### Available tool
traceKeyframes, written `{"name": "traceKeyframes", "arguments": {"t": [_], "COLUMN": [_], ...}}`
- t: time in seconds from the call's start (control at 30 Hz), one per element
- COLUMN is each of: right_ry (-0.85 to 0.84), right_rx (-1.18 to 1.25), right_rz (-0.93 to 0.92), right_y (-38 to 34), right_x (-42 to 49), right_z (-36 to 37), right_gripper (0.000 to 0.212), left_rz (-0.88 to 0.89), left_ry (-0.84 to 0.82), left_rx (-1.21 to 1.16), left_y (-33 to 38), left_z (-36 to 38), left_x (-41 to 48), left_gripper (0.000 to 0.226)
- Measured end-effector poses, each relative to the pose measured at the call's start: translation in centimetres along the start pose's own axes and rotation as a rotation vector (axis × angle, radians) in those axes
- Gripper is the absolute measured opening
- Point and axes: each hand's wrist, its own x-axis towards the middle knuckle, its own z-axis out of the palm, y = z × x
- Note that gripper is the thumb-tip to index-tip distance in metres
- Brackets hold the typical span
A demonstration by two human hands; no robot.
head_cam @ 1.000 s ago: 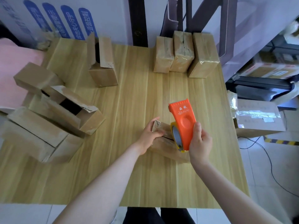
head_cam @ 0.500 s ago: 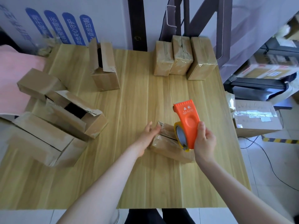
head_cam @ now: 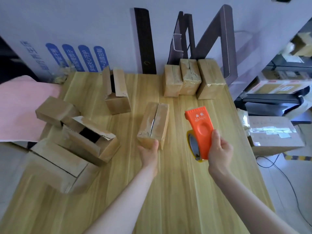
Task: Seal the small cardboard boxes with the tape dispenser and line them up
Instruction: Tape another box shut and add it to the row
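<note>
Head view | left hand (head_cam: 148, 152) at near end of small box (head_cam: 154, 123) in middle of table (head_cam: 168, 191), thumb on it, fingers hidden, grip not clear | right hand (head_cam: 219, 152) grips orange tape dispenser (head_cam: 200, 130), right of box, apart from it

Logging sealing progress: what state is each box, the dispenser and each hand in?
Brown cardboard box mid-table: flaps shut, taped.
Three brown cardboard boxes at back: taped, lined up.
Far brown cardboard box: flaps up, open.
Left brown cardboard box: open, flaps loose.
Orange plastic tape dispenser: held, touching no box.
Left hand: holds mid-table box's near end.
Right hand: grips dispenser.
</note>
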Motion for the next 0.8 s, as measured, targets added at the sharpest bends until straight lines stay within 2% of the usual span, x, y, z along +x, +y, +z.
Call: {"name": "traceKeyframes", "arguments": {"t": [0.03,0.07,0.17,0.2,0.27,0.33,0.37,0.47,0.8], "right_ry": [0.0,-0.002,-0.018,-0.024,-0.042,-0.06,-0.063,-0.091,-0.211], "right_rx": [0.005,0.011,0.001,-0.004,-0.01,-0.006,-0.004,-0.004,-0.006], "right_rz": [0.01,0.019,0.032,0.039,0.061,0.082,0.082,0.077,0.193], "right_y": [0.1,0.1,0.2,0.2,0.2,0.0,-0.1,-0.4,0.6], "right_x": [-0.2,-0.3,0.3,0.8,1.8,3.0,3.8,6.2,15.4], "right_z": [0.0,0.0,-0.2,-0.3,-0.2,0.3,0.6,1.9,5.8], "right_gripper": [0.055,0.055,0.054,0.054,0.056,0.056,0.056,0.053,0.054], "left_rz": [0.052,0.186,0.748,0.903,1.071,1.088,1.044,0.913,0.795], "left_ry": [0.037,0.094,0.24,0.228,0.086,-0.085,-0.139,-0.109,-0.105], "left_rx": [0.047,0.153,0.756,0.974,1.362,1.601,1.64,1.576,1.618], "left_y": [0.2,0.5,1.5,2.2,3.7,4.9,5.6,8.1,19.5], "left_z": [0.0,-0.2,-1.0,-1.1,-0.6,0.4,1.0,2.9,11.7], "left_x": [-0.2,-0.5,0.2,1.0,2.9,5.3,6.4,9.4,20.0], "left_gripper": [0.096,0.097,0.091,0.09,0.089,0.088,0.087,0.083,0.087]}}
